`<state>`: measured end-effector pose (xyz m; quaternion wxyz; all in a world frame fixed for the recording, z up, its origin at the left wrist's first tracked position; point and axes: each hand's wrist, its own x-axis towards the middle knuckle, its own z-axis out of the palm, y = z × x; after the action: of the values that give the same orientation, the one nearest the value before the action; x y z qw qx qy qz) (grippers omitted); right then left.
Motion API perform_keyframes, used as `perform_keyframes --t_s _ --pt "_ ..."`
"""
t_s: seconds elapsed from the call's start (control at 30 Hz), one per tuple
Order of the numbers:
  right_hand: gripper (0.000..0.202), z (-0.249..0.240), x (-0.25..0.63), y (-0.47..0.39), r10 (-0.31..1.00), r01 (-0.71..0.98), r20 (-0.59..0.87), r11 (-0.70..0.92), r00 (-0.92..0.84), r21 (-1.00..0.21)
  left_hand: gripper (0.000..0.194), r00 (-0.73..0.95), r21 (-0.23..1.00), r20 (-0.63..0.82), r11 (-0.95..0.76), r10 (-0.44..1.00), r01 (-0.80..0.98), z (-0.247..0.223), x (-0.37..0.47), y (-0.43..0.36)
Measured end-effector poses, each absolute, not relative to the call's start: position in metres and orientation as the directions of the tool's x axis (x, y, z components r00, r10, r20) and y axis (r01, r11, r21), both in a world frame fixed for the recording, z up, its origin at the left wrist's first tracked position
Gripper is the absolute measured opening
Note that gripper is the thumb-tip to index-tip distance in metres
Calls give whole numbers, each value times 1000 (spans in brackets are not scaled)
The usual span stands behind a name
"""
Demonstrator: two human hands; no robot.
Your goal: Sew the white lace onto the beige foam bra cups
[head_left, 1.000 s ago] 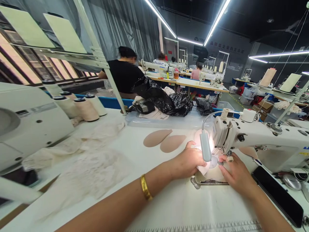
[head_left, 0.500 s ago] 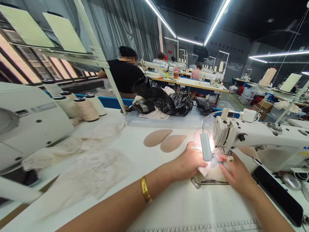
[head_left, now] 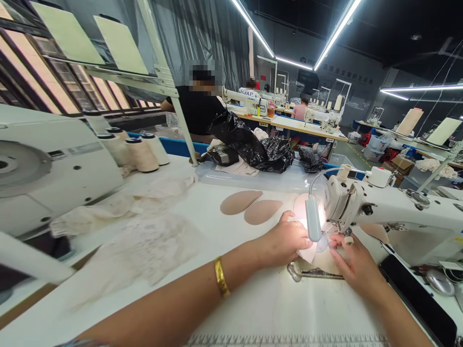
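My left hand (head_left: 289,238) is closed on a pale pink fabric piece (head_left: 307,252) at the sewing machine (head_left: 365,202), left of the needle area. Bright light from a small grey lamp (head_left: 313,219) washes out part of the fabric, and the lamp hides some of it. On the other side of the needle area is my right hand (head_left: 356,262), its thumb and forefinger apart. Those fingertips come close to a small greyish round part (head_left: 321,242); whether they touch the fabric I cannot tell. Two beige teardrop-shaped pads (head_left: 263,212) (head_left: 240,202) lie left of the machine.
Lace fabric (head_left: 141,246) spreads over the table's left side, near several thread cones (head_left: 142,155). A black phone (head_left: 415,299) lies beside my right forearm. Along the front edge runs a ruler (head_left: 289,340). Black plastic bags (head_left: 249,147) sit behind; a person (head_left: 197,111) works beyond.
The whole view has shifted slightly, with the scene moving a little to the right. Both hands keep nearly the same place at the machine, and the left still grips the fabric.
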<state>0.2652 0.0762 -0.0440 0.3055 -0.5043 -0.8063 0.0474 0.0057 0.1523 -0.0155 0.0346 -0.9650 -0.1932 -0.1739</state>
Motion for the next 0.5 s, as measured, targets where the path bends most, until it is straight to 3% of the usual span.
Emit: perform_keyframes --t_s 0.2,0.37,0.5 --pt "21 -43 264 72 868 793 346 477 -357 -379 12 875 -18 341 -929 343 371 -16 5 139" --pt "20 -33 257 68 800 692 285 599 -527 -402 14 871 -56 400 -941 284 333 -19 4 123" --pt "21 -30 251 65 787 687 269 616 -555 -385 14 867 -93 445 -951 226 296 -27 5 120"
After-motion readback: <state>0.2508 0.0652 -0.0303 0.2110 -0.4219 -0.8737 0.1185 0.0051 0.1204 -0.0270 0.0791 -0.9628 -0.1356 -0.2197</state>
